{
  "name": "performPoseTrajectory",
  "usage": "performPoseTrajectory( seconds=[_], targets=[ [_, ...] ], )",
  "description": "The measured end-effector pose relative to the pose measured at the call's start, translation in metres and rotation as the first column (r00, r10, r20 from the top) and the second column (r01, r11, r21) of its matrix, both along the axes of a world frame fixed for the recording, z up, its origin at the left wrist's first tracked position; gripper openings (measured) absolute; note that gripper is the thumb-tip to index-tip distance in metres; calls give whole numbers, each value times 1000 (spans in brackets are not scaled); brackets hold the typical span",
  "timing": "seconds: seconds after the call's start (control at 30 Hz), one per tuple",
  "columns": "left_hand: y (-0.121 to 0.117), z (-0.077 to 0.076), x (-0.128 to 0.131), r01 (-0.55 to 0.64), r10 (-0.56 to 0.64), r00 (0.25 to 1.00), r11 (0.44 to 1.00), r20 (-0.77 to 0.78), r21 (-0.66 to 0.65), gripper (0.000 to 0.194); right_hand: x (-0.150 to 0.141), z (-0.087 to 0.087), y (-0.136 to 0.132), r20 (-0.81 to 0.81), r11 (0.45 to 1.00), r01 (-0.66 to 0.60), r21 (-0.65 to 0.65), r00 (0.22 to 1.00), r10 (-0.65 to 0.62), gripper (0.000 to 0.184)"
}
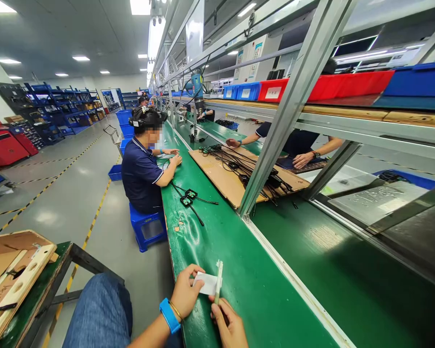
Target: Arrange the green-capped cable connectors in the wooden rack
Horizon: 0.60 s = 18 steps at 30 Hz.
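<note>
At the near edge of the green bench (271, 299), my left hand (184, 292) pinches a small flat white piece (207, 283), paper or cloth, between thumb and fingers. My right hand (230, 323) grips the lower end of a slim, whitish stick-like tool (219, 278) with an uneven upper end. It stands nearly upright against the right edge of the white piece; whether the two are joined, I cannot tell. A blue band (169, 316) circles my left wrist. Farther up the bench lie black square parts with cables (188, 196), touched by neither of my hands.
A co-worker (141, 164) sits on a blue stool (148, 227) ahead on the left. Cardboard (217, 176) with black cables lies beyond a metal frame post (286, 111). Another person's hand (303, 159) is across the bench. A wooden box (21, 285) stands at lower left.
</note>
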State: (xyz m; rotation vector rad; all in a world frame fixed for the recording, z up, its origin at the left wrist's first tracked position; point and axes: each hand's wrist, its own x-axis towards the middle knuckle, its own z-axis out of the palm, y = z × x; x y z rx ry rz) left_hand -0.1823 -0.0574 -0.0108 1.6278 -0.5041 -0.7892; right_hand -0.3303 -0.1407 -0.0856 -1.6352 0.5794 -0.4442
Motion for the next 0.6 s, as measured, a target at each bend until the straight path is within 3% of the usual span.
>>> performPoseTrajectory(
  seconds=[0.17,0.33,0.43,0.6],
  targets=[
    [-3,5,8,175,-175,980,985,-92,-8,43,1,6,3,-28,992,-11,-128,1000,8,45],
    [-10,21,18,220,-242,957,965,159,144,27,0,10,7,-56,974,-25,-224,998,13,41],
    [-14,22,19,179,-202,964,974,173,143,22,0,8,7,-70,970,-25,-244,998,8,41],
    [-23,15,18,33,-31,999,998,-33,55,33,4,10,10,-66,960,-8,-278,998,-11,44]
  ],
)
